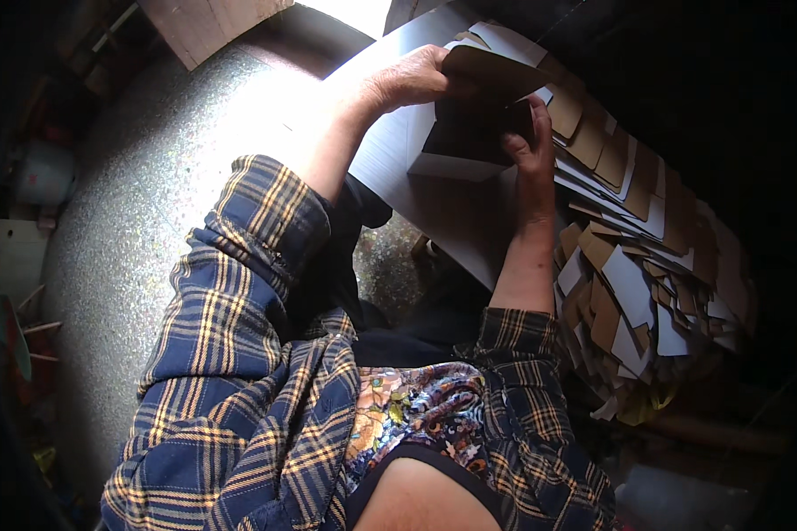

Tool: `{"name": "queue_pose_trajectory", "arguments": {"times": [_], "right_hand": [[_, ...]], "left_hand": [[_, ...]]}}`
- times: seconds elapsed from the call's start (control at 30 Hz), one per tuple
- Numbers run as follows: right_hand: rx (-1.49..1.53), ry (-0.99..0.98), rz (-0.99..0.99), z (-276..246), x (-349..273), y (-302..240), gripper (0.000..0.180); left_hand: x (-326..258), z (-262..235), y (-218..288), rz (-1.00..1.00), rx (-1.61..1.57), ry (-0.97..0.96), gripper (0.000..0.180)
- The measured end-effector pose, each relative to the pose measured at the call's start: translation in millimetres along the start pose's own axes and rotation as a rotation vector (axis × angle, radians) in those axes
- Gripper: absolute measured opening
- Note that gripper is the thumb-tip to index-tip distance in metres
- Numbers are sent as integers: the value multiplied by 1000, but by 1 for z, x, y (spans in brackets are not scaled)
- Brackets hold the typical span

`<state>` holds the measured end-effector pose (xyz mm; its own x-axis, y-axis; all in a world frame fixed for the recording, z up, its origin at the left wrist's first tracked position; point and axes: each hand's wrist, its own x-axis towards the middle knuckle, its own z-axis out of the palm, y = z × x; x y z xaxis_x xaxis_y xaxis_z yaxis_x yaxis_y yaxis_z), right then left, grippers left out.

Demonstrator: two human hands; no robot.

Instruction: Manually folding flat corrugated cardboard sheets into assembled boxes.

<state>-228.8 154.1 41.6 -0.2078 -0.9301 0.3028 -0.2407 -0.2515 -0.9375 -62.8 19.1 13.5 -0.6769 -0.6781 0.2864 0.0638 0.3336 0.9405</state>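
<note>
A brown-and-white cardboard box [469, 146], partly folded, rests on a large white cardboard sheet [390, 173] in front of me. My left hand [412, 78] grips the box's raised brown flap at its upper left. My right hand [524, 146] holds the box's right side, thumb pressed against the wall. Both forearms come out of rolled-up blue plaid sleeves.
A fanned stack of flat brown-and-white box blanks [633, 265] runs down the right side, beside my right arm. A speckled grey floor [142, 221] lies to the left, brightly lit near the top. A wooden board [208, 25] stands at the top left. Clutter sits in the dark left edge.
</note>
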Motion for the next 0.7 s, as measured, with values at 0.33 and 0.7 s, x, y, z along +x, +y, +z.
{"name": "queue_pose_trajectory", "arguments": {"times": [0.33, 0.7], "right_hand": [[54, 70, 83, 2, 13, 33, 50], [179, 48, 24, 20, 4, 30, 48]], "left_hand": [[1, 7, 4, -56, 87, 268, 32], [1, -10, -12, -242, -238, 185, 60]]}}
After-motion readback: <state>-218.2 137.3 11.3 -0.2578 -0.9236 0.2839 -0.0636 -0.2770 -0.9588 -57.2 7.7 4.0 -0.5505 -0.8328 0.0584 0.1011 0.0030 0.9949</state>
